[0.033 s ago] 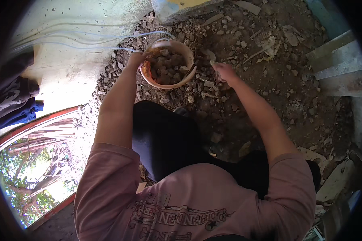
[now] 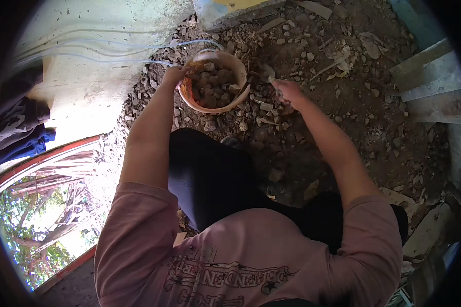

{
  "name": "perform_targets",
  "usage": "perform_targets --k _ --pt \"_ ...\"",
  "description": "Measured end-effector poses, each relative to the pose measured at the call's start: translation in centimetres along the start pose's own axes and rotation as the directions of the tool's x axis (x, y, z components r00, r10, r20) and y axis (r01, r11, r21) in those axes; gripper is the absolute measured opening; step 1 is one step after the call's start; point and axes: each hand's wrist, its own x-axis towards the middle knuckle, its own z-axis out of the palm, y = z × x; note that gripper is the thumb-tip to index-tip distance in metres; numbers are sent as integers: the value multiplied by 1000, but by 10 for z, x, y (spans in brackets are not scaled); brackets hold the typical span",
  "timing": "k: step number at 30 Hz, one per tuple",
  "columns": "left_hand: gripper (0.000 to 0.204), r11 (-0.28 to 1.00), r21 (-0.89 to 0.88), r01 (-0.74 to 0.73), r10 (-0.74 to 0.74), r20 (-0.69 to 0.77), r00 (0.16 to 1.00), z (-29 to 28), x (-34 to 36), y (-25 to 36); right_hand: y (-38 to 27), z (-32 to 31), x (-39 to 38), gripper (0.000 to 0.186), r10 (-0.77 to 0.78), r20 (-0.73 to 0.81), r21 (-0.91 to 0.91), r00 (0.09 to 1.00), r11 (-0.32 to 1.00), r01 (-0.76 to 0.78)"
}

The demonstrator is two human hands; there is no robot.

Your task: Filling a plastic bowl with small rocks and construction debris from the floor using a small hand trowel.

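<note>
A round, pale bucket [image 2: 239, 105] with orange stains inside stands on rubble, holding stones and broken lumps [image 2: 214, 87]. At its left rim is my left hand [image 2: 174, 77], fingers closed on the edge. To the right of the bucket, low over the loose stones, my right hand [image 2: 289, 93] is closed round a small hand tool [image 2: 267, 72]. A pale, curved part of that tool shows ahead of the fingers; it is blurred, and its exact kind is unclear. A dark, narrow piece [image 2: 245, 88] slants across the bucket's right rim.
Stones and dirt [image 2: 338, 107] cover the ground. Pale cables [image 2: 107, 42] run along the wall at the left to behind the bucket. Boards [image 2: 433, 84] lean at the far right. Dark clothes [image 2: 20, 125] hang at the left, above a red-framed opening [image 2: 46, 225].
My right hand has shifted very slightly to the right with the tool. The left hand and the bucket stay where they were.
</note>
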Motion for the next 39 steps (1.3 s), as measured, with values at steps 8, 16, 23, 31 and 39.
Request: perform_targets --k 8,16,23,31,39 --pt "62 984 -76 163 -152 130 980 5 8 -20 -50 -20 -19 50 -201 -197 -212 959 964 158" --pt "50 930 -267 253 -216 161 963 23 0 -11 -87 25 -42 52 -655 -15 -669 755 568 479" --pt "59 985 -112 133 -122 105 987 9 -8 24 -108 25 -52 50 -645 130 -715 753 465 522" --pt "57 995 -52 79 -74 90 993 -1 7 4 -109 -35 -27 51 -431 -155 -813 889 566 133" --pt "64 984 20 178 -179 87 980 17 6 -30 -22 3 -21 55 -411 -81 -820 908 545 174"
